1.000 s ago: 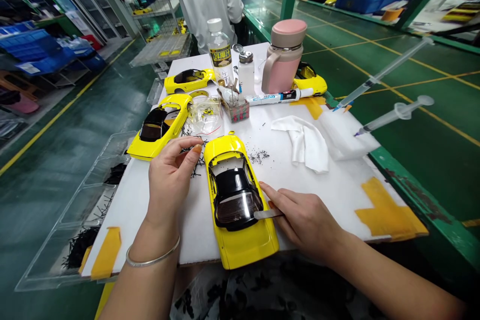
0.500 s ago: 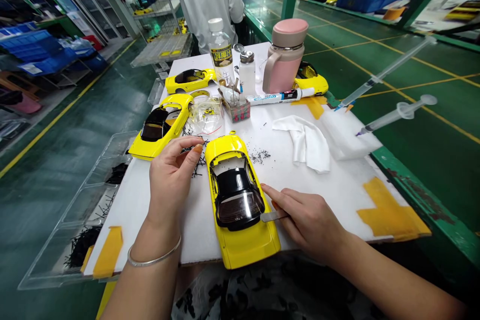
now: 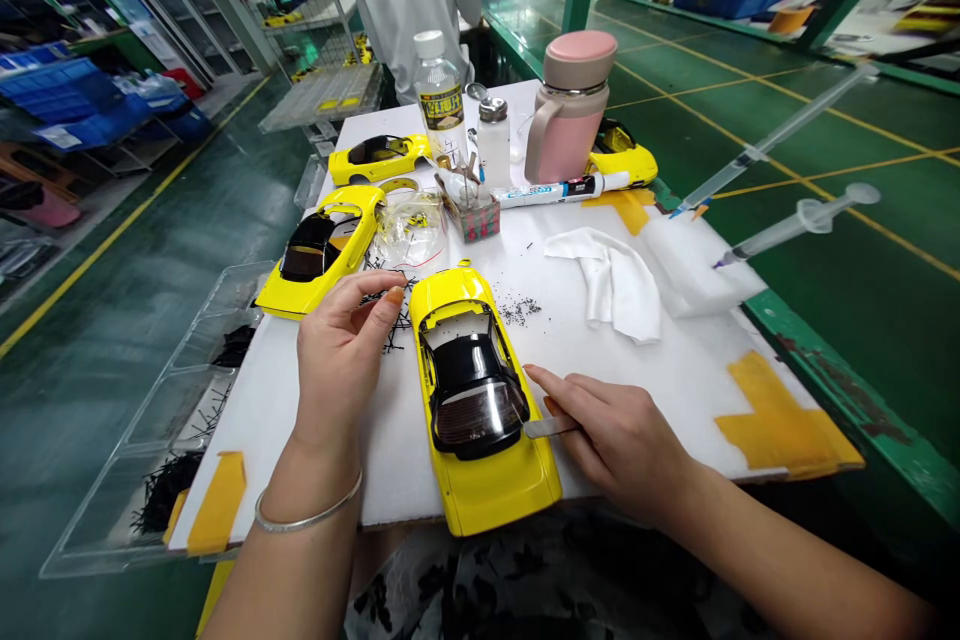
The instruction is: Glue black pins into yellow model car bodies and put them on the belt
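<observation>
A yellow model car body [image 3: 499,495] with a black roof and dark rear window [image 3: 480,417] lies lengthwise before me on the white board. My left hand [image 3: 345,350] is left of its far end, thumb and index finger nearly together; whatever is between them is too small to make out. Thin black plastic sticks [image 3: 396,335] lie scattered by those fingertips. In my right hand [image 3: 622,435], closed at the car's right side, is a flat metal tool [image 3: 546,427]. Its rounded end reaches the rear window's lower right corner, and the index fingertip is at the car's side.
Another yellow body [image 3: 307,290] lies to the left, beside a clear bag [image 3: 411,232]. Behind are a bottle [image 3: 442,105], a pink mug [image 3: 570,120] and a marker [image 3: 555,192]. A white cloth [image 3: 607,285] and two syringes [image 3: 802,225] are at right. A person [image 3: 409,0] stands ahead.
Both hands, the metal tool and the car body stay practically where they were. The view has shifted slightly, and the person ahead has moved a little to the left.
</observation>
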Available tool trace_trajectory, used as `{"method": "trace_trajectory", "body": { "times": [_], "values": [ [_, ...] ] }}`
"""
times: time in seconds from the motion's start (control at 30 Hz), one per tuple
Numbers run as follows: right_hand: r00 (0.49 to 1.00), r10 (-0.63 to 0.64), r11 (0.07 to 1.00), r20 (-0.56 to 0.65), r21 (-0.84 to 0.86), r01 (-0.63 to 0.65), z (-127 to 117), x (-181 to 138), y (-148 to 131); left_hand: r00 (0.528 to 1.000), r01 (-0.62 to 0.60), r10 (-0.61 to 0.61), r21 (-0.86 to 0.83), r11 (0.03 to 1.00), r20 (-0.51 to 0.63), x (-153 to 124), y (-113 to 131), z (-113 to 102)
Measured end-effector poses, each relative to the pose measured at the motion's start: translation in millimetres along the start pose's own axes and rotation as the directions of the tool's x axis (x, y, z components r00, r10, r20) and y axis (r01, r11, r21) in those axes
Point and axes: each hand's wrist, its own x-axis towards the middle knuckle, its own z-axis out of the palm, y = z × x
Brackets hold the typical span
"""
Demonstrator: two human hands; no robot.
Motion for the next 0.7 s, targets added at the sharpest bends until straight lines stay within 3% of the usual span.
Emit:
{"method": "trace_trajectory", "body": {
  "times": [0.7],
  "values": [
    [1.0,-0.004,1.0,-0.02,0.0,0.004,3.4,1.0,1.5,1.0,-0.006,0.006,-0.022,1.0,-0.002,-0.5,0.2,-0.4]
  ]
}}
